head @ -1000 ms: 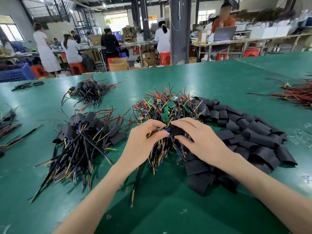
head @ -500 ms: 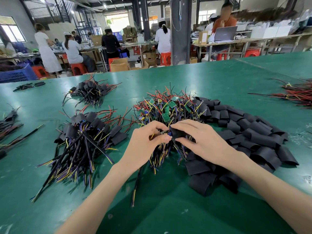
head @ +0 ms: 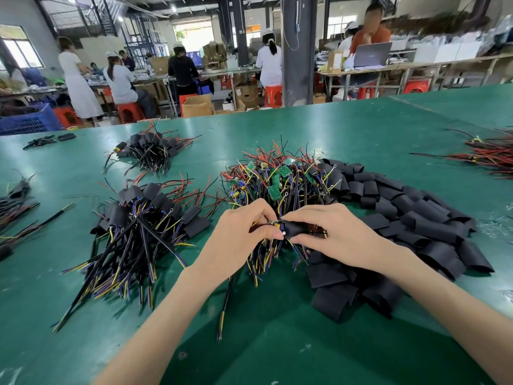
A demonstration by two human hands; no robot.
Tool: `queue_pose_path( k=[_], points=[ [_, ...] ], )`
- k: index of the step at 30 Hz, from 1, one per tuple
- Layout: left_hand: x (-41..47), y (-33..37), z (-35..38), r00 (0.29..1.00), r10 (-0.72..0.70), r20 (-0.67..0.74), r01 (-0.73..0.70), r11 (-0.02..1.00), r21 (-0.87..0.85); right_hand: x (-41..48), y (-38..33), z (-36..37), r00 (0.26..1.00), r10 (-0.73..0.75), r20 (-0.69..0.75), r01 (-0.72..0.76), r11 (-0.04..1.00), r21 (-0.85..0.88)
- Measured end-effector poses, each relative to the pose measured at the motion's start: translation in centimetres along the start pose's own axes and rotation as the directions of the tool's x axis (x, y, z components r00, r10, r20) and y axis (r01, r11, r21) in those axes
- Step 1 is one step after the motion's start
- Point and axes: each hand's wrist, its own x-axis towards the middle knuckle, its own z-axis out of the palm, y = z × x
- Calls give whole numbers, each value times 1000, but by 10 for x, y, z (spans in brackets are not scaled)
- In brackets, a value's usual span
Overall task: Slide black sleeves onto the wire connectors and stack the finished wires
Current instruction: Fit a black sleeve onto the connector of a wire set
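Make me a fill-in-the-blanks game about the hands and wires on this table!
The right hand holds a soft tube sleeve coloured ____.
The left hand pinches a small blue-tipped connector at that ____'s mouth.
The heap of loose black sleeves lies to the ____ of both hands.
The flat table top is coloured ____.
Missing: black; sleeve; right; green.

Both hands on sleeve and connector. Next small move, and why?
Probably: the right hand pushes the sleeve further left over the connector while the left hand pinches it steady. Blue and metal parts show bare at the sleeve's mouth, so it looks only partly covered. Stacking it on the finished pile seems premature.
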Motion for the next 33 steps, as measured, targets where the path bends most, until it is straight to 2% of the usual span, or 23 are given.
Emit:
queue_pose_path(
  k=[4, 7, 11, 16, 24, 33],
  points=[
    [0, 4, -2, 999, 37, -15, -36, 999, 23, 0, 1, -2, 999, 39, -35, -37, 997, 72],
    [0, 6, -4, 1000, 16, -8, -16, 999, -34, 1, -1, -2, 998, 36, -59, -32, 997, 75],
    [-1, 8, -4, 1000, -5, 27, 7, 995, -98, 1, -4, 3, 995, -22, -97, 24, 1000, 17],
    [0, 7, 0, 991, -129, 30, 132, 972, -194, 0, -5, 7, 992, -81, -94, 73, 994, -82],
    [4, -1, -5, 980, -144, 141, 180, 941, -286, 0, -9, 6, 990, -103, -93, 95, 992, -89],
    [2, 3, -5, 990, -117, 79, 130, 975, -179, 0, -6, 9, 994, -83, -76, 78, 995, -65]
  ],
)
